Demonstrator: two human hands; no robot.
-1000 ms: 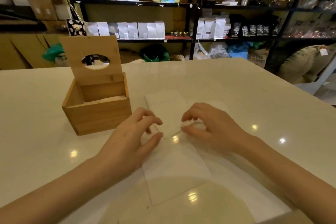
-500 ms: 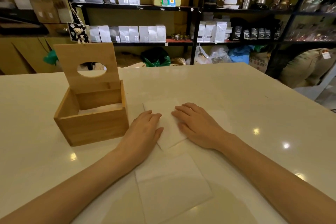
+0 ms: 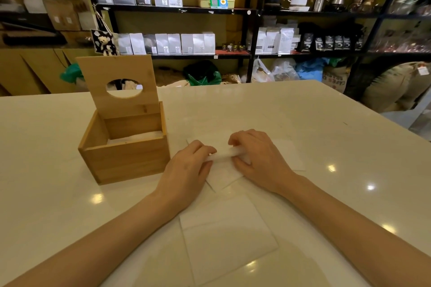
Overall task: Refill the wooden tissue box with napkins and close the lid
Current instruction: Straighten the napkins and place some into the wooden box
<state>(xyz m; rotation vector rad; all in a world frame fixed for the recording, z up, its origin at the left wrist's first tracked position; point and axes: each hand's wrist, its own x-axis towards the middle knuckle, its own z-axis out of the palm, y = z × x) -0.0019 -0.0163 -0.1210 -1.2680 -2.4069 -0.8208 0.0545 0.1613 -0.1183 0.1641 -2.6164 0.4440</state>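
Both hands' fingers now pinch a lifted napkin (image 3: 222,155); open wooden box (image 3: 127,158) holds napkins

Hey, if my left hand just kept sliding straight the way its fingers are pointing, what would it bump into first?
Most likely your right hand: the left hand points up and to the right, along the napkin both hands pinch. The wooden box lies off to its left, outside that line.

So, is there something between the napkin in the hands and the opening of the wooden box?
Nothing visible. The lid stands upright at the back, the wooden box is open, and bare table lies between it and the napkin.
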